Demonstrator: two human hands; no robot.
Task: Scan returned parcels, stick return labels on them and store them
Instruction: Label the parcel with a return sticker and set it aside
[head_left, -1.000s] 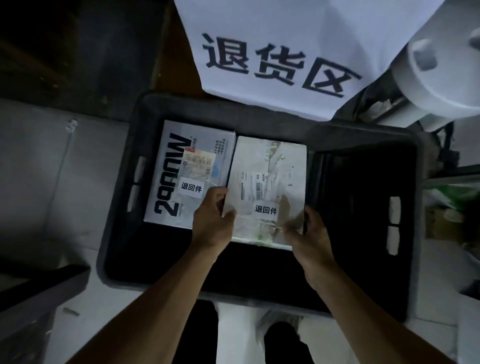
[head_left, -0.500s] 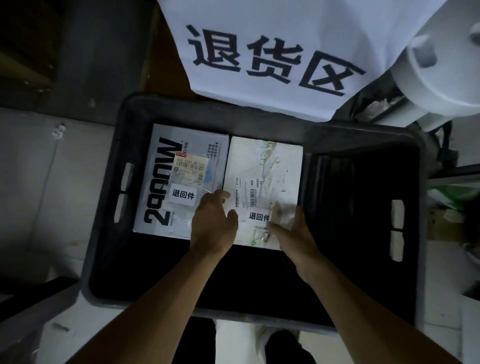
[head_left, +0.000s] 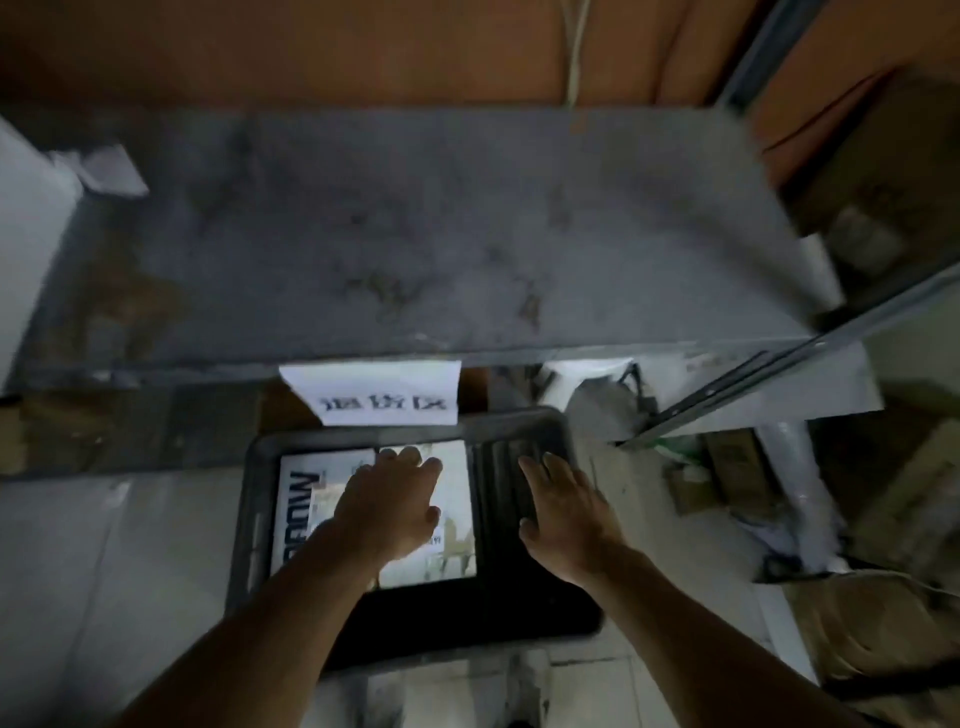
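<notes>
A black plastic crate (head_left: 248, 525) stands on the floor under a grey shelf. Two parcels lie flat in it side by side: a white box with large dark lettering (head_left: 304, 499) on the left and a pale parcel (head_left: 457, 525) to its right. My left hand (head_left: 389, 512) hovers over the seam between them, fingers spread and relaxed, holding nothing. My right hand (head_left: 566, 514) is over the bare right part of the crate, fingers straight, holding nothing. The return labels are mostly hidden by my left hand.
A grey shelf board (head_left: 415, 234) juts out above the crate, with a white paper sign (head_left: 376, 395) hanging from its front edge. White rolls and bags (head_left: 800, 493) and cardboard boxes crowd the right. A pale tiled floor (head_left: 104, 571) lies to the left.
Both hands have let go of the pale parcel and risen from it with fingers spread. The view has pulled back and up, so the crate looks smaller and the shelf top shows.
</notes>
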